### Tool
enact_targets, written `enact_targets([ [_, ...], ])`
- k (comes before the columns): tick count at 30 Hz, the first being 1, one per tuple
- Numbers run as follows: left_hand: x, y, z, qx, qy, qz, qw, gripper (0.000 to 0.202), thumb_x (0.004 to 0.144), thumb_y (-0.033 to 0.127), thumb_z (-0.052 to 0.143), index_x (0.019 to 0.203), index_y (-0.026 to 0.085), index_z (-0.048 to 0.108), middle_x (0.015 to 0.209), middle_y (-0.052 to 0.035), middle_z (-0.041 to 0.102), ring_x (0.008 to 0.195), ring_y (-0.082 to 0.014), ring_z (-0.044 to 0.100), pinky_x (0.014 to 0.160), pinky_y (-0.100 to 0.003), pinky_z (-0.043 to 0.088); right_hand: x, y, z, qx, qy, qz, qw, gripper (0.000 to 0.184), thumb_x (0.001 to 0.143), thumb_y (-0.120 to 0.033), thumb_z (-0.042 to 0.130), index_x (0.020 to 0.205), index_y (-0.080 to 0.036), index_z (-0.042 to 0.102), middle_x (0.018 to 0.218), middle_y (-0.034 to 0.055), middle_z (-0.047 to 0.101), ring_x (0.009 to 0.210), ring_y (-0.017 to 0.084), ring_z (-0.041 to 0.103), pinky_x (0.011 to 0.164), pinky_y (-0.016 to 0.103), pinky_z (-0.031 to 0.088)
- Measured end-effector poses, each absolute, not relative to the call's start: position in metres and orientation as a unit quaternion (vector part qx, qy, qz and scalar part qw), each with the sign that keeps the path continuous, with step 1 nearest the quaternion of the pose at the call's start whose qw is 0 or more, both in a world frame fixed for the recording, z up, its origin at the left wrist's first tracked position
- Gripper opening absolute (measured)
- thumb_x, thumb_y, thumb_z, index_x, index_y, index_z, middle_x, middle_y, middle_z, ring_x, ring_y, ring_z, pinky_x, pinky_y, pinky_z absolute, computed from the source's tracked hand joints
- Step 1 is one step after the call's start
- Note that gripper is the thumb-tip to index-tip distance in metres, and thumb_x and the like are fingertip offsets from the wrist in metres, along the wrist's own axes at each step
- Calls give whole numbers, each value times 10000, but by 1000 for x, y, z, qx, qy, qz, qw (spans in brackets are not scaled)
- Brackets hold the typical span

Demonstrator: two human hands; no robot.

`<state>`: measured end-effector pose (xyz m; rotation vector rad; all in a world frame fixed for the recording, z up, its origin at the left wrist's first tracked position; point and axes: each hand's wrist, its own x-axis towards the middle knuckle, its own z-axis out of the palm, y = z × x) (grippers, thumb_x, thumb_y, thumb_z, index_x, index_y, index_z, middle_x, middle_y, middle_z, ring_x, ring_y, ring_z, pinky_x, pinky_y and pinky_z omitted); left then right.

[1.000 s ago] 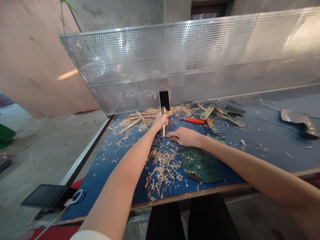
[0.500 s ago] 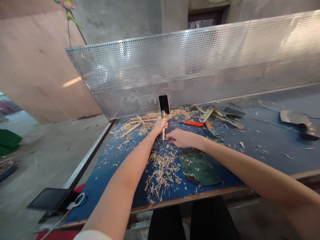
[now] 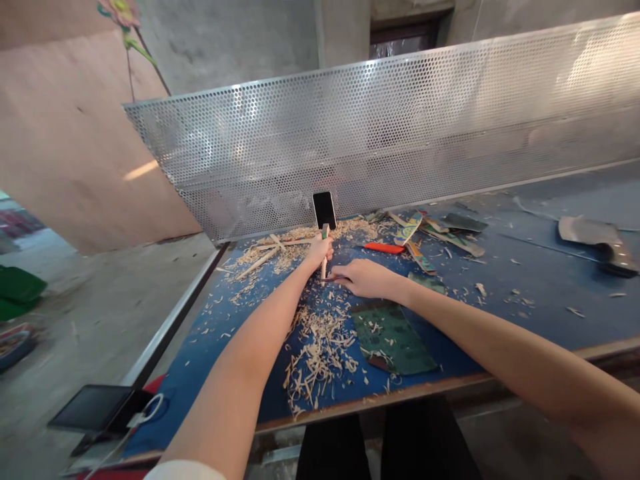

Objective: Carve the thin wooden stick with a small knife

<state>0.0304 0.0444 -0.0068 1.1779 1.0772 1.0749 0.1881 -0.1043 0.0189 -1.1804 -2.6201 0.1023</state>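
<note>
My left hand is closed around a slim pale wooden stick, whose lower end points back toward me. A greenish part shows at the stick's far end, above my fist. To the right, my right hand is closed on a small dark-bladed knife. The blade lies across the stick near its lower end; whether it touches is too small to tell. Below both hands, curled wood shavings are heaped on the blue tabletop. A green sheet of sandpaper lies under my right forearm.
A phone leans against the perforated metal panel at the back. Loose wood strips, an orange-red handled object and sandpaper scraps lie near it. A cleaver is at the right, a dark tablet-like screen lower left.
The view has shifted slightly, so the scene sits a little further left. My right hand has moved slightly right relative to the stick, and more of the blade shows. Both grips stay the same.
</note>
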Motion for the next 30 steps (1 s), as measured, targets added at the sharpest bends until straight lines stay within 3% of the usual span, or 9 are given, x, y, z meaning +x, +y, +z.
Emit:
enact_targets([
  [4,31,44,-7,492,453,470,576,128,1053,177,567,964,243,502,516,133,329,348,-64,300,409,-211,192,190,-101,16,-395,-908,33,137,352,1147,-358,506,1324,-241,786,1106,112,857,940,258,761,796,344,428],
  [8,31,46,-10,489,450,481,572,284,1071,268,642,885,256,428,502,130,354,345,-66,309,402,-209,208,190,-100,12,-384,-912,43,135,343,1146,-342,525,1343,-261,793,1142,106,860,967,253,776,820,339,460],
  [11,28,46,-11,495,433,481,580,396,1092,401,656,833,263,390,500,106,390,362,-75,351,407,-214,265,191,-99,12,-390,-909,46,136,330,1140,-341,542,1330,-265,802,1132,104,861,969,257,784,821,335,485],
  [17,22,46,-10,487,419,492,587,488,1035,668,681,865,245,507,538,64,481,396,-97,429,428,-231,376,193,-98,14,-375,-913,67,145,326,1129,-321,557,1328,-283,812,1161,89,867,1009,267,797,854,340,513],
  [21,24,46,-9,485,433,483,586,510,1046,703,632,857,238,540,543,41,511,403,-109,439,418,-244,383,191,-98,13,-369,-917,52,145,350,1139,-332,527,1362,-281,792,1153,93,865,1009,262,793,861,342,510],
  [30,25,48,-17,494,415,494,583,499,1076,709,563,884,255,487,537,70,436,395,-104,371,399,-235,292,180,-106,13,-395,-910,35,118,325,1125,-307,531,1310,-264,795,1055,94,850,894,241,758,814,329,450],
])
